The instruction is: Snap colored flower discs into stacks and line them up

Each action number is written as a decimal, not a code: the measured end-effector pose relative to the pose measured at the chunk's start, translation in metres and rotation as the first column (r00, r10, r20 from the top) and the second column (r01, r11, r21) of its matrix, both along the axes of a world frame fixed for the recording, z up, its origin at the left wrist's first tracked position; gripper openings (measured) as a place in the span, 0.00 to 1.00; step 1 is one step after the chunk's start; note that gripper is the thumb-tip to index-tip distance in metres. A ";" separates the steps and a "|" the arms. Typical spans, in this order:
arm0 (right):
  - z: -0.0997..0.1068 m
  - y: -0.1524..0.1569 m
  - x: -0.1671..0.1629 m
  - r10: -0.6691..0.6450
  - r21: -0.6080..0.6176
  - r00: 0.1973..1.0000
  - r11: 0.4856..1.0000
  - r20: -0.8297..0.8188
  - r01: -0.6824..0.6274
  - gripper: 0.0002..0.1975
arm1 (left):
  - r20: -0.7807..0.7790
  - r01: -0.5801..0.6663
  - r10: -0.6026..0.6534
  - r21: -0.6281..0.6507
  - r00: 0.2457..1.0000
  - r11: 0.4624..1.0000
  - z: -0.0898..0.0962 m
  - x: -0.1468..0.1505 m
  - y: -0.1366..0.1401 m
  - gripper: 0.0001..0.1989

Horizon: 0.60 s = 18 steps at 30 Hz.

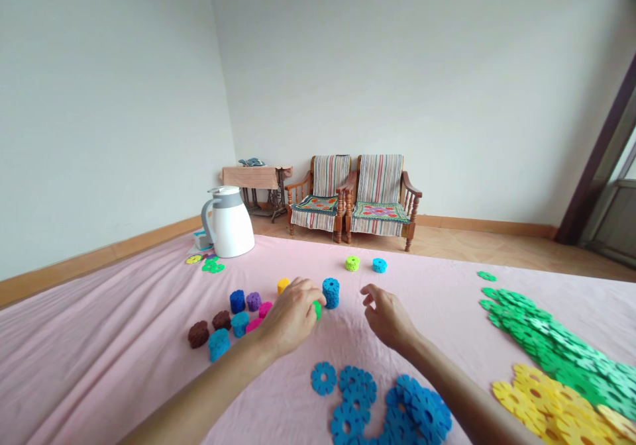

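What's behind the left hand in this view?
Partly behind the left hand are a yellow stack and pink stacks; a green piece shows at its right edge. Their covered parts, and anything fully hidden there, can't be seen.

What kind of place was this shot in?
Probably a room in a home: two wooden armchairs with striped covers stand by the wall, a cloth-draped side table beside them, and a white jug sits on the pink cloth.

1. The head-worn view looks forward and down across a creased pink cloth (124,352).
2. Flat blue flower-shaped discs (415,405) lie close below; striped-draped brown wooden armchairs (380,208) face it from afar.
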State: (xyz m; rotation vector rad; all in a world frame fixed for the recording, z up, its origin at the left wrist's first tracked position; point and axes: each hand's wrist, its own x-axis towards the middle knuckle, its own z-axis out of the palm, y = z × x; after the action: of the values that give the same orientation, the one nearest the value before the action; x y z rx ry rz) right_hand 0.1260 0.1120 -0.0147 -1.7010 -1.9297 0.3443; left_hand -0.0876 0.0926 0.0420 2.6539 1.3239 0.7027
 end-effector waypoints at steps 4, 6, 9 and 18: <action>-0.011 -0.041 0.027 0.027 0.115 0.998 0.993 -0.061 -0.020 0.20 | -0.009 0.067 -0.073 -0.288 0.997 0.955 -0.008 -0.009 -0.037 0.13; -0.015 -0.061 0.033 0.043 0.174 0.996 0.984 -0.077 -0.029 0.20 | -0.017 0.050 -0.058 -0.312 0.998 0.949 -0.017 -0.011 -0.047 0.18; -0.017 -0.085 0.037 0.034 0.178 0.994 0.984 -0.101 -0.015 0.19 | -0.013 0.053 -0.060 -0.320 0.998 0.946 -0.028 -0.010 -0.053 0.18; -0.020 -0.095 0.055 -0.026 0.162 0.988 0.985 -0.155 0.052 0.17 | -0.035 0.041 -0.055 -0.304 0.998 0.952 -0.034 0.002 -0.047 0.11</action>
State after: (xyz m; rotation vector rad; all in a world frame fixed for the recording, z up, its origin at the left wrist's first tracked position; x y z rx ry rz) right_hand 0.1813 0.0165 -0.0345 -1.5564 -1.7612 0.2825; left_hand -0.0856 0.0460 0.0077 2.4569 1.2567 0.3992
